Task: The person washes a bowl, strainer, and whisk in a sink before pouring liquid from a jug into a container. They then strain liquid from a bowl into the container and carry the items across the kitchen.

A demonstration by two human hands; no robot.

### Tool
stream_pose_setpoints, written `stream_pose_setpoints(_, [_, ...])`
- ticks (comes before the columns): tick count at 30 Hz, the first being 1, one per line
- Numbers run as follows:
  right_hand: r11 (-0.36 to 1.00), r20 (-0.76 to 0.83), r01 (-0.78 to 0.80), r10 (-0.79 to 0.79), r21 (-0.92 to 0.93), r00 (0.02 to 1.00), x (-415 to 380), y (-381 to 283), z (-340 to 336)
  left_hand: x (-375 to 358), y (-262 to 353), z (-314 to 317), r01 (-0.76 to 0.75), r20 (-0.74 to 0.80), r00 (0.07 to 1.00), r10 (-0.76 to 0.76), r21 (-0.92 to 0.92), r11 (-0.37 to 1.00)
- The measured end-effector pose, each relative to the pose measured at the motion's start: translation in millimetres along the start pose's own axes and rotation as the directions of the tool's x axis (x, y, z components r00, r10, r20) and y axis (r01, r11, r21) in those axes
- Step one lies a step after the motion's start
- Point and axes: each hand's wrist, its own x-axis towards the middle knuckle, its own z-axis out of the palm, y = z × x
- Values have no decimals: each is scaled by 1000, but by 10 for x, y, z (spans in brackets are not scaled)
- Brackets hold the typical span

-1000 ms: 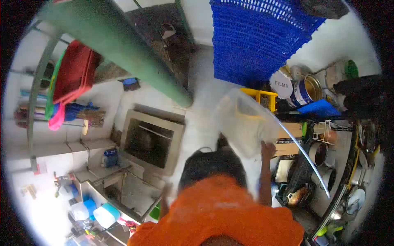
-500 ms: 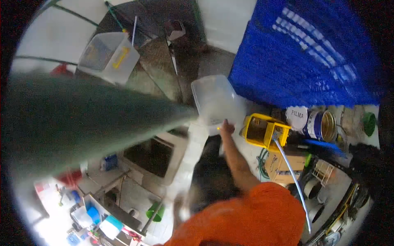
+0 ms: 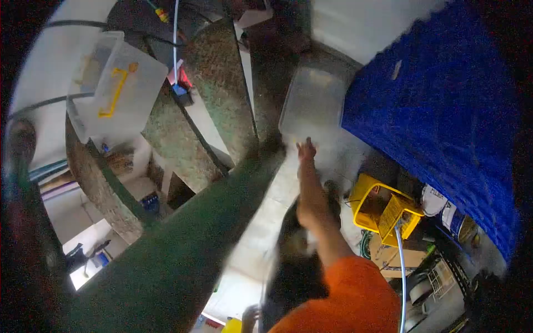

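My right hand [image 3: 306, 150] reaches far forward at the end of an orange sleeve. It is at the near rim of a clear plastic bin [image 3: 313, 102], its fingers around the edge beside a small yellow spot. Blur hides the exact grip. The bin is over the floor, close to a blue sheet [image 3: 427, 105]. My left hand [image 3: 251, 313] hangs low at the bottom edge of the view, near something yellow [image 3: 232, 326]. Its fingers are too dark and blurred to read.
A thick green beam [image 3: 166, 261] crosses close in front, with worn stair treads [image 3: 216, 83] above. Another clear bin [image 3: 130, 91] with a yellow handle rests on them. To the right are a yellow mop bucket [image 3: 383, 208], its pole [image 3: 402, 277], a cardboard box [image 3: 397, 258] and tins [image 3: 434, 200].
My view has shifted and turned, so the green beam now runs diagonally and more treads show. My right hand and the clear bin appear farther forward. The blue sheet looks nearer.
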Motion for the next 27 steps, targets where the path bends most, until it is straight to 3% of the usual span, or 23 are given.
stream_pose_setpoints(1, [933, -208, 1, -82, -361, 975, 221, 8, 58, -22, -36, 33, 6, -16, 1000, -6, -1, 1000])
stream_pose_setpoints(2, [786, -397, -130, -156, -604, 905, 286, 2, 370, -47, -113, 64, 4, -23, 1000, -4, -5, 1000])
stream_pose_setpoints(5, [474, -41, -62, 56, -878, 998, -817, -520, 1356, -92, -314, 245, -26, -20, 999, 26, -21, 999])
stream_pose_setpoints(6, [423, 108, 71, 65, -903, 992, -763, -585, 1002, -101, -375, 328, -54, -14, 998, 54, -28, 998])
stream_pose_setpoints(8, [-36, 233, 236, 85, -971, 969, -1054, -835, 778, -117, -343, 553, -127, 7, 992, 127, 9, 992])
stream_pose_setpoints(10, [-525, 86, 192, 220, -829, 972, -2070, -1184, 1459, -183, -407, 724, -211, 4, 977, 211, 113, 971])
stream_pose_setpoints(11, [-527, 352, 416, 223, -741, 909, -2148, -1356, 858, -215, -494, 787, -229, 4, 973, 229, 89, 969])
stream_pose_setpoints(12, [-561, 591, 591, 210, -579, 779, -2199, -1528, 203, -279, -606, 868, -228, 7, 973, 229, -51, 972])
stream_pose_setpoints(13, [-590, 489, 445, 96, -673, 867, -2774, -1916, 403, -239, -759, 958, -232, 8, 971, 239, -200, 952])
stream_pose_setpoints(14, [-630, 431, 293, -74, -720, 900, -3360, -2311, 616, -180, -964, 1014, -312, 6, 948, 319, -191, 931])
stream_pose_setpoints(15, [-690, 437, 149, -263, -708, 860, -3850, -2748, 757, -68, -1254, 1076, -389, -10, 919, 395, -195, 900])
stream_pose_setpoints(17, [-767, 543, -117, -545, -631, 639, -4563, -3558, 1130, -27, -1443, 1211, -461, -22, 853, 522, 438, 772])
stream_pose_setpoints(18, [-785, 624, -191, -592, -589, 510, -4835, -3914, 1385, -79, -1544, 1317, -507, -56, 858, 510, 63, 860])
stream_pose_setpoints(19, [-796, 685, -227, -600, -561, 412, -4965, -4177, 1639, -159, -1779, 1409, -512, -95, 854, 512, -329, 793])
stream_pose_setpoints(20, [-864, 749, -109, -484, -492, 452, -4979, -4293, 1815, 39, -1987, 1495, -515, -159, 857, 490, -257, 818])
stream_pose_setpoints(22, [-916, 763, -45, -359, -399, 538, -4932, -4292, 2041, 478, -2497, 1761, -405, -319, 860, 398, 46, 913])
stream_pose_setpoints(23, [-935, 764, -32, -308, -353, 568, -4846, -4183, 2068, 559, -2688, 1930, -360, -374, 861, 346, 34, 932])
stream_pose_setpoints(25, [-959, 754, -49, -250, -279, 607, -4671, -3844, 1988, 395, -2791, 2147, -324, -429, 876, 221, -184, 928])
stream_pose_setpoints(27, [-990, 627, 53, -42, -133, 778, -4489, -3416, 1820, 148, -2829, 2270, -312, -467, 878, 101, -401, 861])
